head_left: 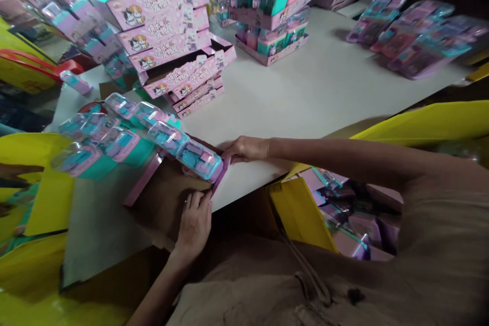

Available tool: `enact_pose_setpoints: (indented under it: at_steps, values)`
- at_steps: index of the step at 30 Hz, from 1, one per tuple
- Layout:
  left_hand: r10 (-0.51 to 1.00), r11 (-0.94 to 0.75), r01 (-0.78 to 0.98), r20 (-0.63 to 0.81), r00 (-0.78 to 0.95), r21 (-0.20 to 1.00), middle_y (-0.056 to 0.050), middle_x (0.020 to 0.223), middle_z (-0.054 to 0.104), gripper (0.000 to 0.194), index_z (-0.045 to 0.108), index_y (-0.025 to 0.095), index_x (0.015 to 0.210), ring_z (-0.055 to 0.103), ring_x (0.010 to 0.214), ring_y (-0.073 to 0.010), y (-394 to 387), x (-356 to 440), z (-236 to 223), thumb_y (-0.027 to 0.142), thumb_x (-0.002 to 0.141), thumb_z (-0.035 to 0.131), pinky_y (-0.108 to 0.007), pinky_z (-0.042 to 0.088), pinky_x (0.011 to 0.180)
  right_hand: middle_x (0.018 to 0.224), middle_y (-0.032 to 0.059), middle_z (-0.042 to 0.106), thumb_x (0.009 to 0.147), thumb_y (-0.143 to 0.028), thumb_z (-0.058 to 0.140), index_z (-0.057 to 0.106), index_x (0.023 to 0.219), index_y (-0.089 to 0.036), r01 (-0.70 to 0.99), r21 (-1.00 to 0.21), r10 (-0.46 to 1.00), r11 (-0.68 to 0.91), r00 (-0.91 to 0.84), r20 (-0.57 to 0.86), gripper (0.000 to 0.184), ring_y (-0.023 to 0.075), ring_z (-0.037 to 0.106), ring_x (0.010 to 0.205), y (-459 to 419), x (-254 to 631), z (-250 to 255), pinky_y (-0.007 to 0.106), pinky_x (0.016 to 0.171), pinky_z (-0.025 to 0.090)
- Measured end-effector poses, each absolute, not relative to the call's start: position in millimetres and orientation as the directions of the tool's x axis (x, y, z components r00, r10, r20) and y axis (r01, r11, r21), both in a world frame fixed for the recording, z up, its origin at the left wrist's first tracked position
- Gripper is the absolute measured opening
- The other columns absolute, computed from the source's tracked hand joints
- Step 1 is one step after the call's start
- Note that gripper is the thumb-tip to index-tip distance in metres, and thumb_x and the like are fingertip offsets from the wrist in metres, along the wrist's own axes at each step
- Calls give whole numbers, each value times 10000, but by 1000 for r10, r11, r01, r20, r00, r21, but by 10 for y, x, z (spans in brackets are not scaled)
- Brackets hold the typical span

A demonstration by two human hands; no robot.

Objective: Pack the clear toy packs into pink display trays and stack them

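Note:
An open cardboard display box point(164, 191) with a brown inside and pink edges lies tilted at the table's near edge. Along its far side stands a row of clear-lidded toy cases point(200, 159) in blue and pink. My left hand point(194, 221), with a ring on one finger, has its fingers bent over the box's near wall. At the right end, the fingers of my right hand point(246, 150) close on the box's purple-pink edge beside the last case. Its fingertips are partly hidden. More teal-bottomed cases point(126, 148) stand left of the box.
Pink printed display boxes point(160, 25) are stacked behind on the grey table point(275, 97). Filled trays point(271, 20) stand at the back, and loose cases point(412, 35) sit at the far right. A yellow carton point(305, 209) full of cases is beside my body. Another yellow carton point(57, 183) stands left.

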State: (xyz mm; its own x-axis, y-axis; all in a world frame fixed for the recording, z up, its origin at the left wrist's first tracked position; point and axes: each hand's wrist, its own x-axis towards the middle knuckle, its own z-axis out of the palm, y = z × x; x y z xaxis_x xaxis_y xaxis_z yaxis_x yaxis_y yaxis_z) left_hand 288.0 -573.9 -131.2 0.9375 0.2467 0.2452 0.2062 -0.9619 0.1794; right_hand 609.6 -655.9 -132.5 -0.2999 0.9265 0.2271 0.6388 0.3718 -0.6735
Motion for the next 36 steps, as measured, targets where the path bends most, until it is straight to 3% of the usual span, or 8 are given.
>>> enact_pose_setpoints:
  at_steps: [10,18,23,26,29,31,33,36]
  values:
    - [288,-948,241,237,928,210,-104,985,650,370,715,141,1184,632,928,-259,-5694,2910,-1346,253,1109,370,-412,553,852,1011,121,778,1009,-106,611,761,971,-146,755,-545,916,365,-396,65,160,191,690,906,-6338,6107,-1337,280,813,484]
    - [286,-943,213,296,911,257,-110,1012,701,329,693,150,1175,665,947,-265,-5687,2913,-1375,266,1111,392,-417,556,867,1082,134,735,1021,-102,566,705,946,-155,757,-492,899,430,-410,155,167,195,668,937,-6413,6089,-1331,297,847,491]
    - [301,-931,217,281,911,292,-102,987,706,324,699,161,1131,668,933,-266,-5661,2905,-1375,279,1111,397,-407,554,853,958,123,727,1012,-94,549,665,857,-167,775,-442,889,451,-436,141,207,212,653,930,-6326,6065,-1435,312,846,489]
    - [326,-908,221,269,906,356,-106,986,708,317,702,164,1111,671,933,-264,-5662,2949,-1378,284,1104,409,-403,559,855,925,111,744,972,-78,595,669,812,-167,775,-473,901,419,-417,115,197,199,663,887,-6278,6093,-1397,290,800,483]
    - [378,-873,255,246,892,416,-115,1003,707,327,707,169,1113,678,913,-257,-5721,3104,-1420,280,1095,401,-391,568,829,917,83,767,920,-36,631,709,891,-146,759,-604,968,241,-228,100,138,169,687,827,-6317,6123,-1266,253,761,487]
    - [418,-850,289,232,878,440,-131,1042,707,329,711,166,1134,688,938,-263,-5791,3264,-1469,270,1081,403,-401,577,840,831,47,757,919,-14,614,710,1020,-127,689,-725,996,-30,84,38,180,144,681,717,-6401,6106,-1154,228,695,490]
    - [455,-816,308,215,864,490,-156,1118,708,316,711,162,1156,696,1008,-282,-5857,3425,-1518,269,1059,430,-439,584,899,698,15,715,969,-43,567,672,1126,-109,504,-801,917,-324,375,-135,200,130,639,559,-6513,6056,-1049,219,583,485]
    - [512,-675,282,158,844,681,-177,1234,692,282,712,161,1175,682,1146,-313,-5865,3566,-1552,319,998,560,-510,561,1029,624,15,701,1027,-108,525,569,1317,-82,219,-814,791,-539,462,-400,294,163,646,479,-6673,5970,-944,243,477,514]
